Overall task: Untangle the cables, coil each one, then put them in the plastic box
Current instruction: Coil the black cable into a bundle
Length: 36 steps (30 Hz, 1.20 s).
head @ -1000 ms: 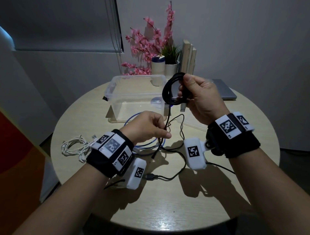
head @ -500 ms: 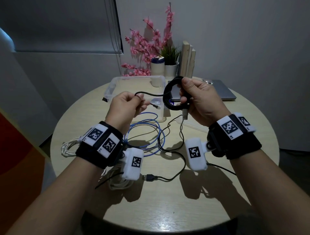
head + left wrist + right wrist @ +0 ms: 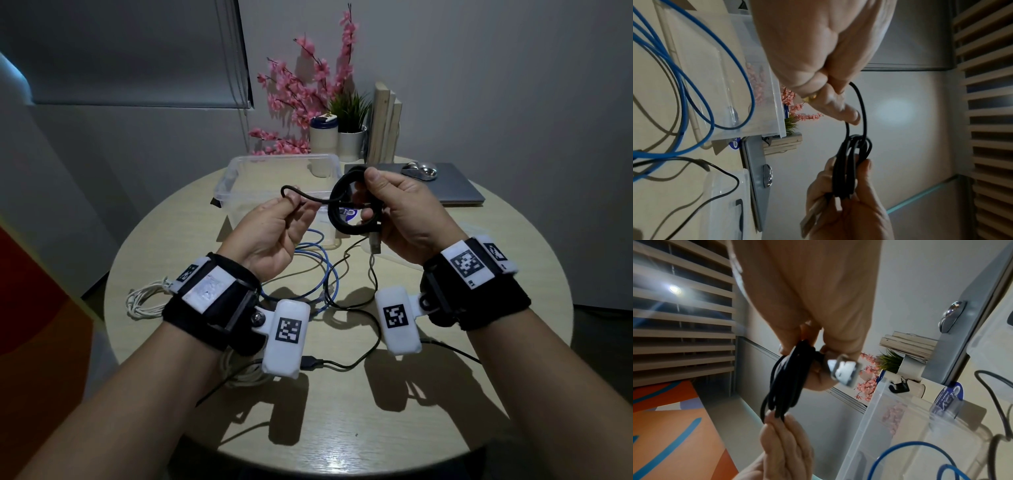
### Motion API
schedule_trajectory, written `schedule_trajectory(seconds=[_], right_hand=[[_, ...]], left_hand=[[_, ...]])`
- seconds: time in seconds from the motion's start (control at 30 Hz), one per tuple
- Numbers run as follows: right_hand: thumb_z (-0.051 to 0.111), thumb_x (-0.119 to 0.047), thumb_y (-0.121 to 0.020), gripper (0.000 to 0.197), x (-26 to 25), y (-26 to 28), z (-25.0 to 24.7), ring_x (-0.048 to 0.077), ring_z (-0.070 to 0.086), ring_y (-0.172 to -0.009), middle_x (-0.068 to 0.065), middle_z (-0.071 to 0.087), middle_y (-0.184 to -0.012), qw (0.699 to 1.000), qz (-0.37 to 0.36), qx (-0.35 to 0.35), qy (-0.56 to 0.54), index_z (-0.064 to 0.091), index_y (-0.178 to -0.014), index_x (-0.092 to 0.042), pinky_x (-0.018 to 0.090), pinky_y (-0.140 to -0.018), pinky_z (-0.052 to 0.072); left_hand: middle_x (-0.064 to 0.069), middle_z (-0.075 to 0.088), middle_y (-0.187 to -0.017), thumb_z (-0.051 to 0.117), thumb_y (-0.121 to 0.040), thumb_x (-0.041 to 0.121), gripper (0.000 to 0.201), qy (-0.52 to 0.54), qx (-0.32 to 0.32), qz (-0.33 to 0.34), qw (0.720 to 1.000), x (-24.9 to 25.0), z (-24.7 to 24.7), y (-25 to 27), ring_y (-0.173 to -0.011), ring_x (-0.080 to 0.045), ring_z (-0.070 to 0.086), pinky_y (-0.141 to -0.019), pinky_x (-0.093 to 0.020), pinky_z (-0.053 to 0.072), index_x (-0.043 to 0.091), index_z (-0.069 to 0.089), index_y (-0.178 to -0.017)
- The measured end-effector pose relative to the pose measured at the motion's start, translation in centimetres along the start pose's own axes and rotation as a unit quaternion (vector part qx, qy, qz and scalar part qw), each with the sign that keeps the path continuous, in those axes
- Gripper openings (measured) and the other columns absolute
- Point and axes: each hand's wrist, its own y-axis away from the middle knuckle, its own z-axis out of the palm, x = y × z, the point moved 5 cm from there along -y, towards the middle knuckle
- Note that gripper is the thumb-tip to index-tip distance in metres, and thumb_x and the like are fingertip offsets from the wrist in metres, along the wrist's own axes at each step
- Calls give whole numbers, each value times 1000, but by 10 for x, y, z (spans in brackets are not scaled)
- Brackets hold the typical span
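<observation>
My right hand (image 3: 387, 205) grips a coiled black cable (image 3: 337, 209) above the table, in front of the clear plastic box (image 3: 226, 185). The cable's silver USB plug (image 3: 844, 369) sticks out below the right fingers. My left hand (image 3: 291, 216) pinches the loose end of the same black cable (image 3: 861, 104), which arcs over into the coil (image 3: 851, 165). A blue cable (image 3: 329, 274) lies in loops on the table under the hands. A second thin black cable (image 3: 359, 329) runs across the table. A white cable (image 3: 144, 301) is bundled at the left.
A grey laptop (image 3: 455, 188) with a silver mouse (image 3: 421, 170) lies at the back right. A cup, a potted plant (image 3: 349, 130), pink flowers and books stand behind the box. The box lid (image 3: 723, 203) lies flat to the right of the box.
My left hand has risen from the table with the loose end of the black cable and brought it up beside the coil. The right hand has kept the coil nearly still.
</observation>
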Motion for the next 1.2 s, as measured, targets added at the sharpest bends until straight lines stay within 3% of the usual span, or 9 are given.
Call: schedule_trajectory(seconds=[0.2, 0.33, 0.47, 0.6, 0.8, 0.97, 1.07, 1.13, 1.2], right_hand=[[48, -22, -97, 24, -1, 0, 0, 11, 52, -52, 9, 62, -84, 1000, 2, -4, 5, 60, -106, -3, 22, -47, 48], [46, -21, -99, 24, -2, 0, 4, 13, 54, -52, 6, 62, -72, 1000, -9, -19, 8, 59, -100, -1, 23, -53, 48], [46, -23, -98, 23, -2, 0, 7, 13, 57, -54, 4, 66, -69, 999, -7, -32, 8, 58, -92, -5, 28, -58, 51], [46, -20, -98, 22, 0, 2, 9, 13, 60, -56, 6, 63, -71, 999, -8, -47, 0, 59, -95, -2, 28, -59, 55], [49, -21, -97, 21, 0, -2, -1, 15, 53, -63, 3, 64, -71, 998, -48, 8, 35, 64, -91, -8, 25, -55, 46], [50, -22, -97, 20, -2, 0, -2, 12, 51, -58, 5, 64, -75, 996, -56, 22, 71, 64, -94, -8, 23, -47, 42], [50, -19, -97, 20, 0, 4, 0, 8, 54, -47, 6, 62, -73, 996, -34, 19, 75, 63, -101, -4, 21, -40, 39], [50, -16, -97, 22, 4, 5, 3, 7, 55, -46, 9, 60, -72, 997, -14, 1, 76, 63, -102, 0, 19, -41, 41], [52, -17, -95, 23, 10, 4, 7, 14, 55, -50, 10, 60, -70, 994, 5, -20, 106, 66, -100, 1, 23, -43, 41]], left_hand=[[-5, 67, -62, 50, -97, 12, 18, 19, 10, -10, 1000, 3, -3, -2, -49, -5, 64, -42, -10, 46, 6, 57, -82], [-4, 68, -59, 49, -97, 9, 20, -40, -3, -2, 999, -4, -4, -6, -48, -3, 62, -46, -9, 48, 5, 57, -80], [-2, 65, -59, 58, -92, 7, 11, -130, -32, -12, 991, -16, 1, -6, -46, -3, 57, -42, -9, 45, -1, 60, -99], [-6, 69, -81, 66, -86, 8, 30, -190, -91, -4, 978, -26, 12, -1, -62, -9, 63, -58, -15, 53, -4, 64, -113], [-4, 71, -89, 51, -95, 10, 16, -322, -168, 21, 932, -32, 16, 8, -79, -14, 68, -75, -23, 54, 7, 66, -94], [-6, 64, -119, 56, -93, 9, 28, -403, -254, 2, 879, -28, 12, 16, -105, -14, 57, -84, -24, 42, 9, 58, -121], [-3, 61, -127, 57, -88, 33, 46, -401, -248, 23, 882, -13, 12, 15, -113, -14, 55, -91, -34, 36, 18, 53, -131], [-3, 66, -117, 47, -94, 44, 43, -384, -222, 37, 896, -6, 17, 13, -106, -16, 58, -94, -39, 37, 14, 58, -124], [-1, 66, -93, 36, -97, 46, 46, -374, -195, 34, 906, -7, 21, 11, -86, -16, 58, -86, -38, 39, 11, 61, -114]])
